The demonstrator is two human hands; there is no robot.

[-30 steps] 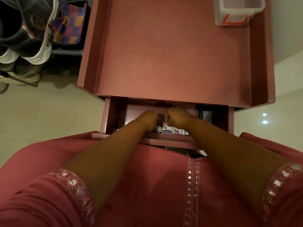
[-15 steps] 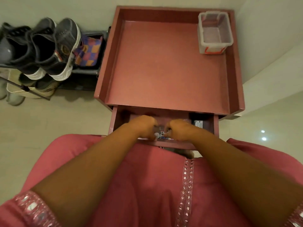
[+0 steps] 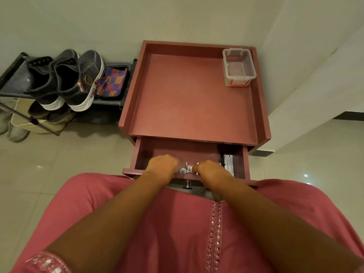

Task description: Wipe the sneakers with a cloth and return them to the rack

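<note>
Two dark grey sneakers with white soles [image 3: 78, 81] stand toe-up on the top shelf of the black shoe rack [image 3: 11, 83] at the left. A purple and orange checked cloth [image 3: 113, 82] lies on the rack beside them, against the table. Both my hands are far from these, inside the open drawer [image 3: 137, 154] of the pink table [image 3: 189, 95]. My left hand [image 3: 162, 166] and my right hand [image 3: 209, 170] curl their fingers around a small labelled packet [image 3: 187, 169] between them. The fingertips are hidden behind the backs of my hands.
A clear plastic box with an orange handle [image 3: 239, 66] stands at the table's far right corner. The drawer's right compartment holds a white paper pack [image 3: 229, 164]. More shoes [image 3: 17, 133] sit on the rack's lower level. Tiled floor surrounds the table; a wall runs behind.
The view has pulled back and up, bringing the whole table, rack and sneakers into sight. My hands stay in the drawer, now a little further apart.
</note>
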